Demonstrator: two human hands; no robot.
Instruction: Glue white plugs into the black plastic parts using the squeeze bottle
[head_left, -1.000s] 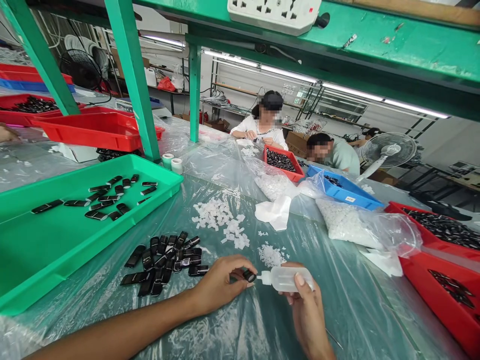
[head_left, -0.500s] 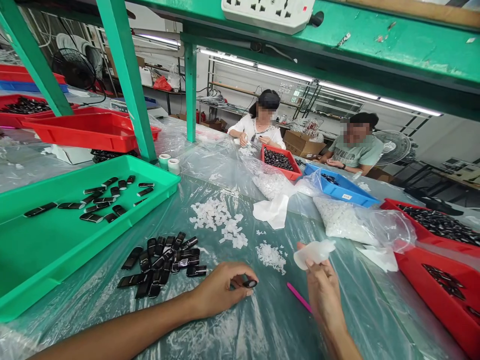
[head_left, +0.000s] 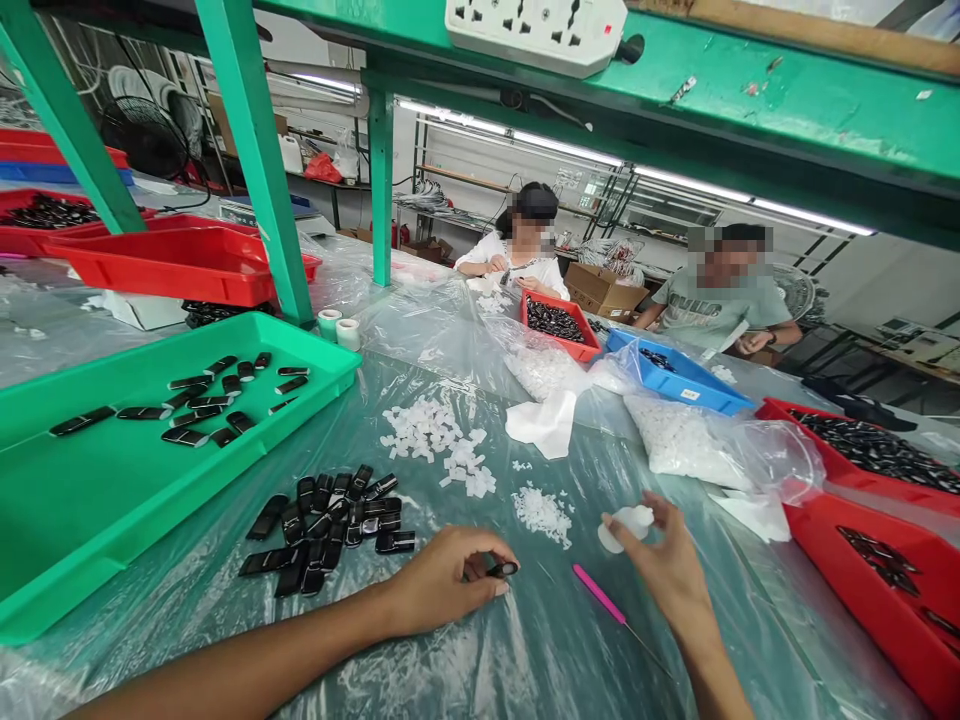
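Observation:
Between thumb and fingertips, my left hand (head_left: 450, 580) grips a small black piece (head_left: 504, 569) whose rounded end faces the camera. My right hand (head_left: 671, 560) has its thumb and fingers spread over a translucent white sheet (head_left: 628, 527) that looks to be lying on the table. Below it lies a pick with a pink handle (head_left: 600, 594) and a thin metal shaft. Left of my left hand sits a heap of black pieces (head_left: 330, 530). Two heaps of white bits are ahead: larger flakes (head_left: 424, 428) and smaller crumbs (head_left: 543, 514).
A green tray (head_left: 60, 500) with black pieces stands at left. Red trays (head_left: 832, 560) line the right side. Clear bags of white bits (head_left: 690, 440), a white cloth (head_left: 544, 422) and a blue tray (head_left: 712, 393) lie farther back. Two people sit opposite. A green shelf beam (head_left: 787, 100) crosses overhead.
My right hand has lowered the white sheet toward the table and its fingers have spread. More of the pink pick shows. The left hand stays put. The person at right has shifted.

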